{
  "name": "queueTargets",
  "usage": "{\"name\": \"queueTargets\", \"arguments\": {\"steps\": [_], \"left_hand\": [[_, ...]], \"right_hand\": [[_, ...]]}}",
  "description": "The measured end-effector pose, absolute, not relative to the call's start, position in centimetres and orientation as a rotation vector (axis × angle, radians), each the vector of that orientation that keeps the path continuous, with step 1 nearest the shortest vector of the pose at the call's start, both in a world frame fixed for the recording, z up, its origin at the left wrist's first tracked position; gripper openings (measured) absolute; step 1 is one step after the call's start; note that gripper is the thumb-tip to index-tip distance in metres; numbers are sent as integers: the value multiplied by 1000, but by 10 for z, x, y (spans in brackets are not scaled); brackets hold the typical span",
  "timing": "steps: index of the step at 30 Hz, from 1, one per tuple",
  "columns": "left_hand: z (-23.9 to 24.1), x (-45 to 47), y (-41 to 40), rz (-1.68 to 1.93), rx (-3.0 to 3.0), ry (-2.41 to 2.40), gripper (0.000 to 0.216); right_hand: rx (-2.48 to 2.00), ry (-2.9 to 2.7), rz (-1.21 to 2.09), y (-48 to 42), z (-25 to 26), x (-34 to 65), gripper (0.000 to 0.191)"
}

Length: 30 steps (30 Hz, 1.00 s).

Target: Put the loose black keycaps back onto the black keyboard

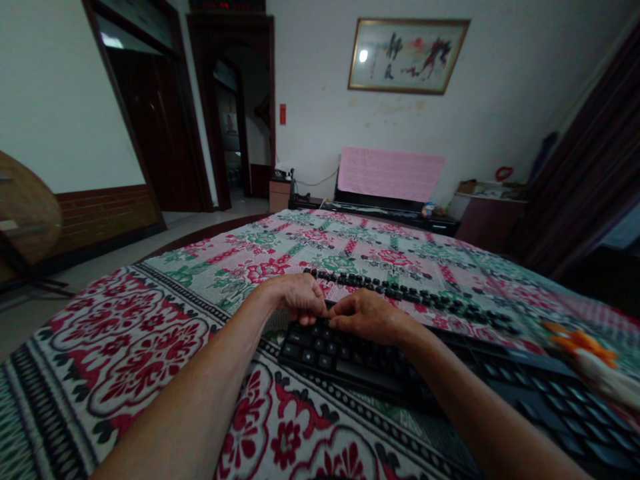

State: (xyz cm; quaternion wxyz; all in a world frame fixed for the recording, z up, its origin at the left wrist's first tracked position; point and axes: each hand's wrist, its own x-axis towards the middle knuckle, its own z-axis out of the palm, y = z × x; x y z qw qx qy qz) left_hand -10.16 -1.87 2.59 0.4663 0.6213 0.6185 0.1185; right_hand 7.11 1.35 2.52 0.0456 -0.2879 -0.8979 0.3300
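Note:
A black keyboard [345,365] lies on the patterned cloth in front of me, with keycaps seated in its near rows. My left hand [303,298] is over its upper left part, fingers curled and pinched together. From the other side my right hand [369,316] meets it, thumb and forefinger pinched close to the left fingertips. Whatever is between the fingers is too small and dark to make out. Just beyond the hands, several loose black keycaps [395,291] lie in a long slanting band on the cloth. My right forearm hides part of the keyboard.
A second black keyboard [555,407] lies at the right, near an orange and white object [583,347] that is blurred. Red, green and white floral cloth [165,347] covers the surface. Farther back, a pink towel [390,173] hangs over something by the wall.

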Motion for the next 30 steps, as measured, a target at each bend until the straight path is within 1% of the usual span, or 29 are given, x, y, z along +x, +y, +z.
{"name": "queueTargets", "arguments": {"steps": [4,13,20,27,30], "left_hand": [[28,-101,-20,254,1535,1549,18],[32,-97,-20,182,1528,1579,18],[26,-102,-19,162,1508,1571,19],[26,-93,-17,174,1499,1618,14],[23,-93,-16,167,1509,1632,13]], "right_hand": [[-855,-2748,961,15,21,70,23],[-966,-2757,752,12,20,65,22],[-926,-2699,867,14,18,66,25],[-926,-2769,627,9,22,63,21],[-861,-2775,565,7,21,64,22]]}}
